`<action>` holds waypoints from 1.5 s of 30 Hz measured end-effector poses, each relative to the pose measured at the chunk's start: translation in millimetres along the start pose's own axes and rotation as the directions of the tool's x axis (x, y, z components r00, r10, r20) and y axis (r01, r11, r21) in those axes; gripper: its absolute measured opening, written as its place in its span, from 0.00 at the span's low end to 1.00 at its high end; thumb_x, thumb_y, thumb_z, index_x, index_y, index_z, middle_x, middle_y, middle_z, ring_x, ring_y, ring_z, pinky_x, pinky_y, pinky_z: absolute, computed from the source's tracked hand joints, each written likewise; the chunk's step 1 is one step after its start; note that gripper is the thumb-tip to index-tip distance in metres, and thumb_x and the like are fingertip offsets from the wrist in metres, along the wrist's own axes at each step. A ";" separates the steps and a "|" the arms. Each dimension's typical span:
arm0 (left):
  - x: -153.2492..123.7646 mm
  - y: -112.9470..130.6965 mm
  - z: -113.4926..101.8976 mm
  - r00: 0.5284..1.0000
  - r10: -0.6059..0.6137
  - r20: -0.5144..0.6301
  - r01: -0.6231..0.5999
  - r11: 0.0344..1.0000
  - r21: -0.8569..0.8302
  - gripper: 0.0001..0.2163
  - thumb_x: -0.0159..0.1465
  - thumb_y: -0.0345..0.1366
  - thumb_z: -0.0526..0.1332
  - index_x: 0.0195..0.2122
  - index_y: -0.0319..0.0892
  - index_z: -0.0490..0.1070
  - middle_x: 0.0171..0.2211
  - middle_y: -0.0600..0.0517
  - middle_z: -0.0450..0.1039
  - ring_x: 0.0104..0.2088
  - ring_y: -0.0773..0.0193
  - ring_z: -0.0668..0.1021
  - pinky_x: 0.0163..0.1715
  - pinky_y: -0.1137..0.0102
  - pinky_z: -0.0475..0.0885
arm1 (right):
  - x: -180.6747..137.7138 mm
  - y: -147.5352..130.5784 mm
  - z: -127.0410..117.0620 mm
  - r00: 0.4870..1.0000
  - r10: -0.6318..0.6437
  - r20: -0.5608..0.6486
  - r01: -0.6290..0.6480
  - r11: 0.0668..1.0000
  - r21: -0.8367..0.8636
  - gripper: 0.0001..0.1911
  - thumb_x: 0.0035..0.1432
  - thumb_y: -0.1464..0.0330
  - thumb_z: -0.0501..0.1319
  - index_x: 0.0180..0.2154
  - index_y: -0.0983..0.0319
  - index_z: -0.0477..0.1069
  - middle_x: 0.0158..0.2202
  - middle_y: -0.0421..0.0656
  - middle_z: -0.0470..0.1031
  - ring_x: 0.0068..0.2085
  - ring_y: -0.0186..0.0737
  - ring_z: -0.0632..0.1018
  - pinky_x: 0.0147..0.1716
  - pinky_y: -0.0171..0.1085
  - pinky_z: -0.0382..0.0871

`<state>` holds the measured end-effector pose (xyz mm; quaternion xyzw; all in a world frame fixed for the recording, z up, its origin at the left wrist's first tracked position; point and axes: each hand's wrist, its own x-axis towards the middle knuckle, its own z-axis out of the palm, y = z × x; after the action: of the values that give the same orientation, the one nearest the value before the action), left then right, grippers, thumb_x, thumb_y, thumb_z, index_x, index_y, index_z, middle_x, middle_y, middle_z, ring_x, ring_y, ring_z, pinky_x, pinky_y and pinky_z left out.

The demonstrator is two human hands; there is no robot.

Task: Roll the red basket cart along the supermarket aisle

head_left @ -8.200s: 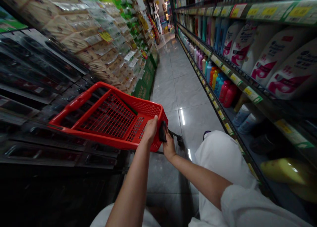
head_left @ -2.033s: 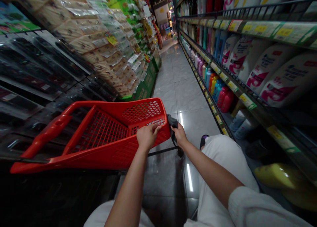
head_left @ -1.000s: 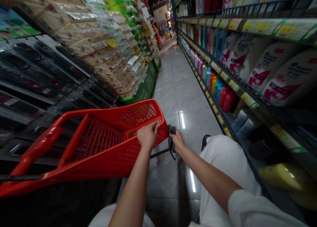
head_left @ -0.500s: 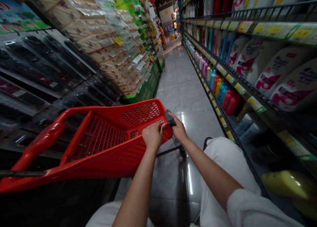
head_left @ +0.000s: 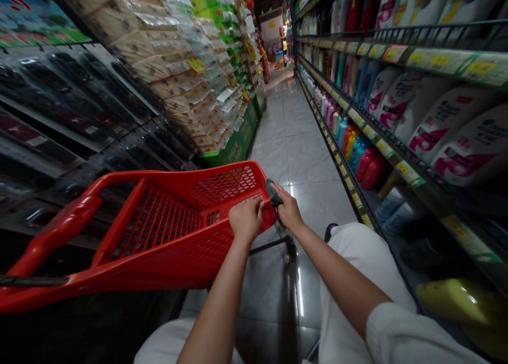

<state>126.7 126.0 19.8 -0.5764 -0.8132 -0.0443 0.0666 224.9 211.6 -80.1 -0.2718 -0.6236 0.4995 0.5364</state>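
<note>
A red plastic shopping cart [head_left: 159, 266] with lattice sides stands across the aisle, its handle [head_left: 63, 229] to the left. My left hand [head_left: 245, 219] is closed over the cart's near rim, close to the right-hand end; its fingertips are partly hidden. At that end, my right hand [head_left: 289, 211] presses a dark grey cloth [head_left: 273, 191] against the outer corner of the rim. The fingers of my right hand lie together over the cloth. No goods show in the visible part of the cart basket.
Shelves of shampoo bottles [head_left: 444, 123] run along the right, with price-tag strips [head_left: 436, 60] on their edges. Stacked beige packs [head_left: 170, 73] on a green base [head_left: 232, 148] line the left, beside hanging blister packs [head_left: 71, 99]. Grey tiled floor [head_left: 288, 115] extends between them.
The view has shifted slightly, so the shelves and stacks sit a little lower. Both hands keep nearly the same places on the cart, the cloth still at the corner.
</note>
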 end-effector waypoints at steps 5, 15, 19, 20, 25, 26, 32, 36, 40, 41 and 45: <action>2.5 1.0 -0.7 1.000 -0.015 0.020 0.015 1.000 0.008 0.18 0.69 0.46 0.50 0.44 0.49 0.79 0.38 0.47 0.82 0.40 0.56 0.80 0.37 0.66 0.65 | -3.8 -1.2 6.3 1.000 0.001 -0.010 -0.001 1.000 -0.004 0.43 0.40 0.82 0.50 0.59 0.54 0.70 0.65 0.34 0.63 0.66 0.37 0.65 0.68 0.43 0.52; 3.2 2.3 -1.6 1.000 0.001 0.003 -0.001 1.000 0.002 0.19 0.71 0.43 0.47 0.45 0.46 0.78 0.40 0.46 0.82 0.43 0.55 0.80 0.40 0.66 0.65 | -12.5 3.5 6.5 0.999 0.003 -0.033 -0.004 1.000 -0.014 0.43 0.42 0.82 0.48 0.61 0.56 0.68 0.65 0.36 0.63 0.67 0.37 0.63 0.69 0.44 0.50; 4.4 1.5 -1.0 1.000 -0.016 0.005 0.016 1.000 -0.001 0.24 0.72 0.44 0.41 0.47 0.44 0.77 0.41 0.45 0.81 0.43 0.58 0.80 0.41 0.67 0.65 | -21.2 1.0 14.1 0.999 -0.033 -0.041 0.032 0.999 -0.018 0.44 0.44 0.83 0.49 0.62 0.53 0.66 0.68 0.34 0.58 0.69 0.37 0.59 0.70 0.45 0.48; 4.8 1.2 -0.6 1.000 -0.020 0.002 0.020 1.000 0.001 0.25 0.73 0.44 0.40 0.45 0.43 0.77 0.41 0.45 0.81 0.42 0.58 0.80 0.40 0.68 0.65 | -26.8 -0.7 15.4 0.997 -0.071 -0.017 0.070 0.997 -0.033 0.43 0.44 0.83 0.49 0.61 0.51 0.66 0.69 0.33 0.54 0.70 0.39 0.56 0.70 0.47 0.47; 5.3 1.1 0.2 0.999 -0.028 -0.028 0.028 1.000 0.001 0.28 0.73 0.44 0.38 0.40 0.41 0.78 0.39 0.43 0.81 0.41 0.58 0.80 0.39 0.67 0.65 | -42.2 6.9 14.9 0.996 -0.087 -0.008 0.087 0.996 -0.013 0.40 0.47 0.81 0.50 0.60 0.51 0.68 0.69 0.33 0.54 0.70 0.40 0.56 0.70 0.48 0.47; 5.2 1.3 0.0 0.999 -0.028 -0.030 0.028 1.000 0.000 0.28 0.73 0.45 0.38 0.40 0.41 0.78 0.39 0.43 0.81 0.41 0.58 0.80 0.39 0.67 0.65 | -41.1 12.2 14.5 0.998 -0.039 -0.049 0.039 0.999 0.009 0.40 0.46 0.81 0.50 0.61 0.53 0.67 0.69 0.35 0.56 0.69 0.39 0.58 0.69 0.47 0.48; 7.2 2.1 -1.0 0.999 -0.040 -0.019 0.041 0.998 0.041 0.30 0.73 0.46 0.36 0.38 0.39 0.78 0.38 0.42 0.81 0.41 0.57 0.80 0.39 0.67 0.66 | -30.3 28.1 23.0 0.976 0.144 -0.164 -0.129 0.987 0.101 0.40 0.47 0.80 0.49 0.64 0.58 0.63 0.67 0.39 0.61 0.68 0.36 0.61 0.69 0.45 0.49; 11.7 2.4 -0.9 1.000 -0.029 -0.006 0.029 0.999 0.032 0.30 0.73 0.45 0.36 0.39 0.40 0.78 0.40 0.43 0.81 0.41 0.56 0.80 0.38 0.66 0.66 | -45.1 11.6 33.2 0.994 0.024 -0.106 -0.019 0.999 0.039 0.42 0.48 0.81 0.49 0.65 0.55 0.60 0.71 0.36 0.50 0.70 0.37 0.54 0.70 0.44 0.46; 17.5 2.3 -1.0 0.999 -0.039 -0.001 0.039 0.999 0.020 0.29 0.73 0.45 0.37 0.41 0.40 0.78 0.41 0.43 0.81 0.42 0.58 0.80 0.38 0.67 0.66 | -63.0 9.7 36.9 0.999 -0.045 -0.019 0.045 0.999 0.007 0.44 0.45 0.83 0.48 0.64 0.54 0.62 0.71 0.35 0.49 0.71 0.38 0.52 0.70 0.45 0.44; 18.5 2.0 -1.1 0.999 -0.040 0.000 0.040 0.999 0.020 0.29 0.73 0.45 0.37 0.42 0.40 0.78 0.41 0.43 0.81 0.42 0.58 0.80 0.38 0.67 0.66 | -62.8 13.5 36.0 0.999 -0.030 -0.031 0.030 0.999 0.014 0.44 0.45 0.83 0.48 0.64 0.55 0.63 0.70 0.36 0.51 0.70 0.38 0.54 0.70 0.45 0.45; 19.6 1.1 -1.0 0.999 -0.048 0.008 0.047 0.998 0.030 0.30 0.73 0.46 0.36 0.40 0.39 0.78 0.39 0.43 0.81 0.42 0.56 0.80 0.38 0.66 0.66 | -40.5 31.7 29.2 0.959 0.143 -0.243 -0.130 0.989 0.069 0.40 0.47 0.80 0.49 0.62 0.58 0.65 0.66 0.39 0.62 0.67 0.38 0.63 0.69 0.47 0.50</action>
<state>121.4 144.4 23.9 -0.5561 -0.8275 -0.0314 0.0707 202.4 177.7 -123.0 -0.3602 -0.5185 0.5137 0.5809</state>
